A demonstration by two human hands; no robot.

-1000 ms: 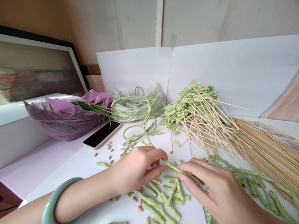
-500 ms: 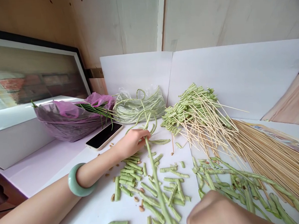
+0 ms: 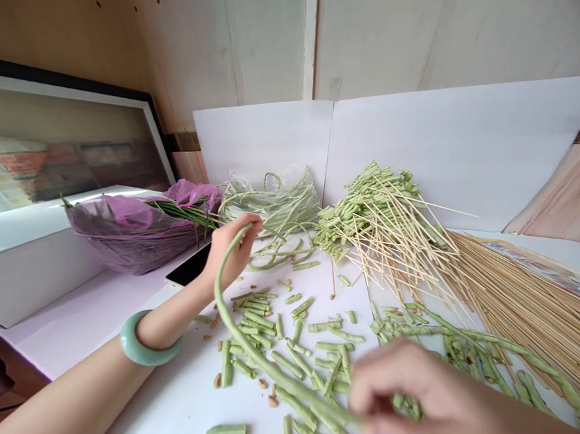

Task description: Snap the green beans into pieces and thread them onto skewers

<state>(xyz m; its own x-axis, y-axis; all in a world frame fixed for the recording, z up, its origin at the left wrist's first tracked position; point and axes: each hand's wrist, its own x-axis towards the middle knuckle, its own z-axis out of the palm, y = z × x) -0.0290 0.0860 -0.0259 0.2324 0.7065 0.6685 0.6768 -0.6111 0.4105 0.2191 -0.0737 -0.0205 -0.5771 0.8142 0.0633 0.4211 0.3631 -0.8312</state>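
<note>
My left hand [image 3: 233, 249] is raised above the white table, pinching the far end of a long green bean [image 3: 238, 339]. The bean curves down and toward me to my right hand [image 3: 416, 395], which is blurred at the bottom edge and closed on its near end. A jade bangle [image 3: 143, 340] sits on my left wrist. Below the bean lie several cut bean pieces [image 3: 277, 347] and small loose seeds.
A bag of long beans [image 3: 274, 201] and a purple bag of greens [image 3: 135, 228] lie at the back. A phone [image 3: 188, 269] lies partly hidden behind my left hand. Skewered beans [image 3: 372, 206], bare bamboo skewers [image 3: 532, 295] and discarded bean strands [image 3: 477, 353] fill the right side.
My left hand has lifted from the bean pile with the long bean's far end. My right hand moved forward from the bottom edge and holds the near end, so the bean now arcs between them.
</note>
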